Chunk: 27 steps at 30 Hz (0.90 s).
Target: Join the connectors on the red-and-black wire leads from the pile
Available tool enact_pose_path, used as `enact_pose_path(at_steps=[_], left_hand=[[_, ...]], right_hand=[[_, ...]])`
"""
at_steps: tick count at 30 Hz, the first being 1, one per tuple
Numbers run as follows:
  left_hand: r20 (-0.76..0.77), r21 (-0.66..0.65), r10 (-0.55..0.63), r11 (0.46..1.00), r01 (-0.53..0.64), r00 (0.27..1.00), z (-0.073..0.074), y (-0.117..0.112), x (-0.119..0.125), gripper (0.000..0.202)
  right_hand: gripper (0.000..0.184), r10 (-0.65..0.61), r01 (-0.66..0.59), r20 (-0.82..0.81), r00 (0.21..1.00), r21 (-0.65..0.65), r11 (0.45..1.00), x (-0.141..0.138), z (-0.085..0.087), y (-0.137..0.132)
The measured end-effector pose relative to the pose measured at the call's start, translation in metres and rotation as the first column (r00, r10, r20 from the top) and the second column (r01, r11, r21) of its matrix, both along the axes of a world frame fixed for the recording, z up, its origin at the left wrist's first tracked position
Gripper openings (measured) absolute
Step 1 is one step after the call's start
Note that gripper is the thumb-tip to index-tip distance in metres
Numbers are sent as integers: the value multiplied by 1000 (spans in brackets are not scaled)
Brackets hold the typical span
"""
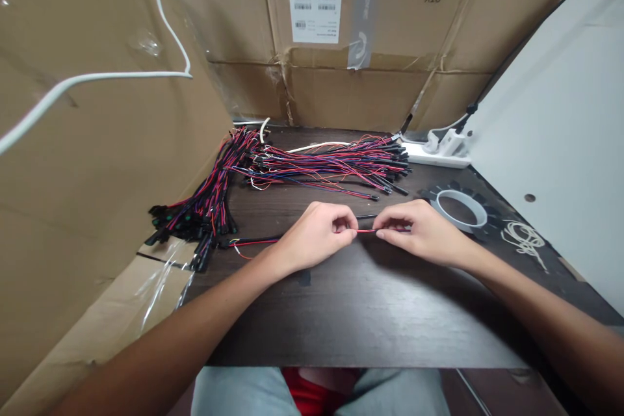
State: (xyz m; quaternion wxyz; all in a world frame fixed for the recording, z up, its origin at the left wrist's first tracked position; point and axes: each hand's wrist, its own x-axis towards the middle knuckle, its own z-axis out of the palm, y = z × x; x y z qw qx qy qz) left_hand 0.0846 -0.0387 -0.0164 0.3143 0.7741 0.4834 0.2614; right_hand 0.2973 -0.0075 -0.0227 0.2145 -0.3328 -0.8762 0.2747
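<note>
Red wire (pixel 364 231) runs left to right just above the dark surface (pixel 370 312), stretched level between both pinches, left hand (pixel 316 234) gripping one side, right hand (pixel 422 231) the other, with bundled cables (pixel 331 166) behind.

The table (pixel 370 312) is dark wood-look board, matt, with a fine straight grain. The red wire (pixel 365 231) pinched between the left hand (pixel 316 234) and the right hand (pixel 424 231) has smooth, slightly glossy plastic insulation. The wire bundle (pixel 331 166) behind shows the same shiny red, blue and black plastic coating. The tape roll (pixel 461 208) looks like translucent, glossy film. The boxes (pixel 351 32) are rough, matt brown cardboard with strips of shiny clear tape and a matt white paper label (pixel 314 13). The power strip (pixel 439 155) is smooth white plastic.
</note>
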Motion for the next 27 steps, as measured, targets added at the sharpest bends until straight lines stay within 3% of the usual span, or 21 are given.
enact_pose_path(at_steps=[9, 15, 19, 23, 27], left_hand=[[-19, 134, -23, 991, 26, 1000, 1, -4, 1, 13], [-133, 331, -32, 941, 75, 991, -4, -6, -1, 16], [-205, 392, -43, 912, 123, 978, -7, -5, -3, 18], [-146, 366, -50, 925, 101, 988, -6, -4, -2, 14], [-5, 219, -31, 975, 32, 999, -2, -3, 2, 12]], right_hand=[[11, -87, 86, -87, 992, -16, 996, -2, 3, -4], [12, -118, 113, -130, 984, -47, 992, -4, 5, -5], [12, -112, 108, -135, 984, -36, 993, -4, 4, -5], [10, -100, 100, -110, 989, -3, 995, -3, 3, -5], [9, -83, 87, -97, 992, 38, 996, -2, 3, -6]])
